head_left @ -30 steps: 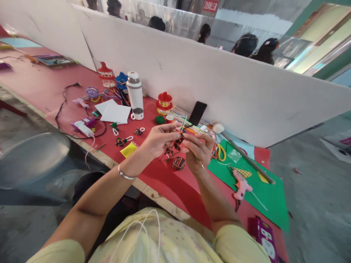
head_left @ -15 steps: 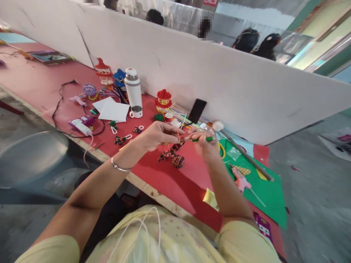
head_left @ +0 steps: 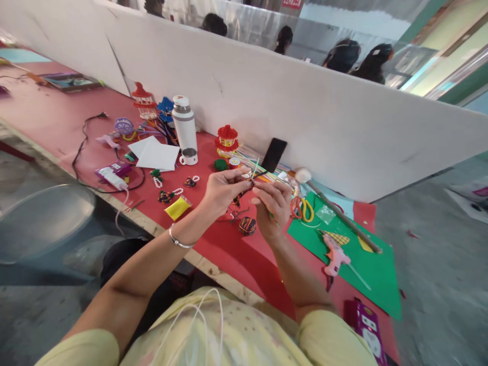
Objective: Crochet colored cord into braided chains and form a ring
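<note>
My left hand point(head_left: 224, 192) pinches a strip of dark multicoloured crochet point(head_left: 239, 197), which hangs below the fingertips and is partly hidden by them. My right hand point(head_left: 272, 206) meets it at the fingertips, its fingers bent at the top of the crochet. A small bit of a green-handled crochet hook point(head_left: 272, 218) shows against the right palm; most of it is covered. On the red table just below lies a ball of multicoloured yarn point(head_left: 247, 225).
Small yarn pieces with white beads point(head_left: 166, 196) lie to the left, near a yellow packet point(head_left: 177, 207). Behind stand a white thermos point(head_left: 185, 124) and a phone point(head_left: 275, 154). Scissors point(head_left: 306, 209) and a pink glue gun point(head_left: 335, 255) lie right, by a green sheet point(head_left: 377, 274).
My right hand has turned and moved left, closer to my left fingertips. The hook, earlier pointing across between the hands, is now mostly hidden in the right hand.
</note>
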